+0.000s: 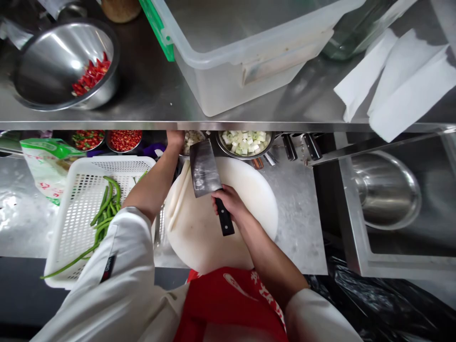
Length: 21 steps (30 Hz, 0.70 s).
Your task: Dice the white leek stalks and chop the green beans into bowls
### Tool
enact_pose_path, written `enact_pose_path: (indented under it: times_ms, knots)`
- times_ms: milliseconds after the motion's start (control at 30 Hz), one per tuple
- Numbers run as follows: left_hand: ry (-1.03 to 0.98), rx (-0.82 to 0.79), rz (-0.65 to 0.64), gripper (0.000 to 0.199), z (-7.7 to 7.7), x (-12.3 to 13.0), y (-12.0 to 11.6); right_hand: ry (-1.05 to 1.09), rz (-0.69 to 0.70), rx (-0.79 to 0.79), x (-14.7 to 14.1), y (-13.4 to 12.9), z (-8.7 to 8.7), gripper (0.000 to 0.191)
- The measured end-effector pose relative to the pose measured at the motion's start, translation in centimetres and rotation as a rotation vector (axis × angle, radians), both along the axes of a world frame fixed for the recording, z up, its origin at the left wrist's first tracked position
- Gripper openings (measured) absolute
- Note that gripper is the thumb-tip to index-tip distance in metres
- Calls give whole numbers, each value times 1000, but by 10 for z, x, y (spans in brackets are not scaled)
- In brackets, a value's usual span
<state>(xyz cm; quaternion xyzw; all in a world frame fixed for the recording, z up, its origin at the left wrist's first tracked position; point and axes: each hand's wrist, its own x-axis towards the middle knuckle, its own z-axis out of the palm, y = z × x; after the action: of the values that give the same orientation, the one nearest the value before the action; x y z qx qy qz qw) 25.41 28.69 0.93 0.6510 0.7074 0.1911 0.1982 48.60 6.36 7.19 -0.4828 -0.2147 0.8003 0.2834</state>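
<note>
My right hand (228, 202) is closed round the black handle of a cleaver (205, 170), whose broad blade hangs over a round white cutting board (260, 199). Two long pale peeled stalks (178, 194) lie along the board's left side. My left hand (175, 137) reaches under the shelf edge beside a bowl of pale chopped pieces (193, 137); its fingers are hidden. Just right of that, a metal bowl holds white-green diced vegetable (245, 141).
Left of the board, a white basket (73, 190) holds green beans (107, 209). Above, a steel shelf (142, 95) carries a plastic tub (213, 85) and a bowl of red chillies (91, 76). Knife handles (289, 147) jut out beneath it. A sink (356, 256) is at right.
</note>
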Motion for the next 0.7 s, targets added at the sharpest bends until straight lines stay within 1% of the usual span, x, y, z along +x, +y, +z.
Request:
enact_pose_path:
  times_ms: [67,133,200,267,333,367,433,500,567,633,700]
  knots:
    - [-60,-31,-11,33,6,8,-12,-13,15,15,-1,1,1,19]
    - [-85,-62,-70,34,10,15,-24,-22,28,21,0,0,4,19]
    - [-62,-90,-97,35,11,20,-29,-24,36,14,5,-6,6,20]
    - [4,-107,-79,34,12,24,-29,-24,37,-16,16,-18,7,21]
    - [71,-107,-89,34,10,29,-25,-33,40,-64,35,-38,8,23]
    - [100,-99,-129,35,8,33,-23,-47,47,-84,47,-50,7,24]
    - [158,-77,-279,37,2,41,-17,-96,75,-102,73,-78,6,24]
    - [195,-76,-440,36,-5,53,-9,-145,108,-109,100,-105,4,25]
    - [231,-132,-538,29,-12,68,1,-175,128,-126,122,-131,3,26]
    - [272,-253,-566,25,-17,85,12,-207,134,-145,136,-153,2,29]
    - [284,-366,-543,20,-21,104,21,-257,121,-164,144,-171,1,33]
